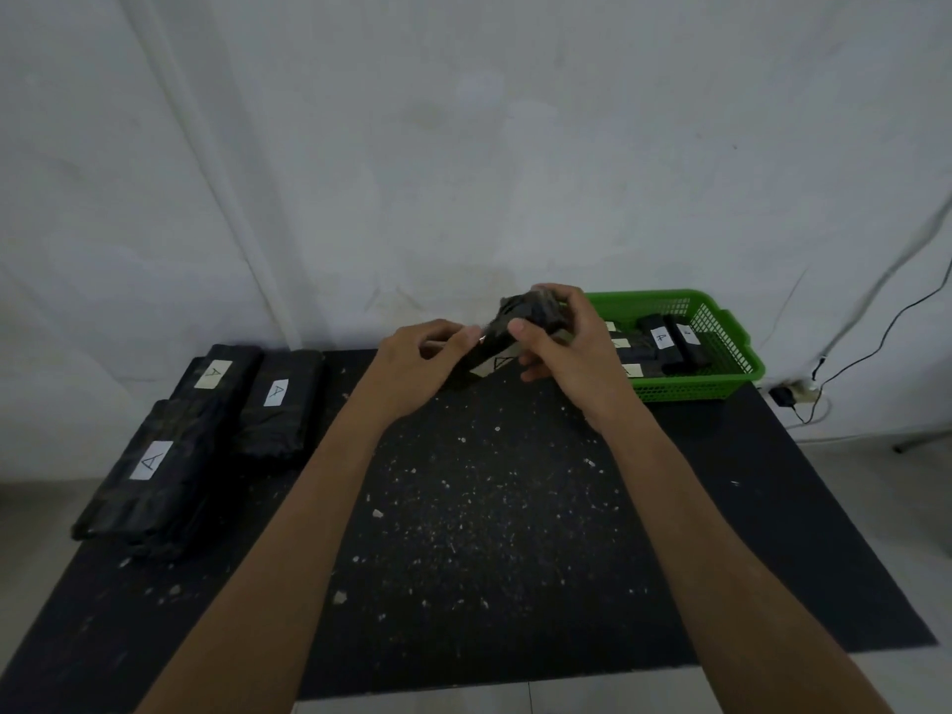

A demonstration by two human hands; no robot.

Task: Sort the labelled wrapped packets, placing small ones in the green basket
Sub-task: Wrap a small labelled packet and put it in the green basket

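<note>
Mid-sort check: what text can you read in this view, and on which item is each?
"A": white label, near large packet.
"A": label, middle large packet.
"A": label, far large packet.
"A": label on small packet held by both hands.
Labels on packets in green basket: too blurred to read.

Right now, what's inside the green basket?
The green basket holds several small black wrapped packets with white labels. The right hand covers its left part, so no full count is possible.
</note>
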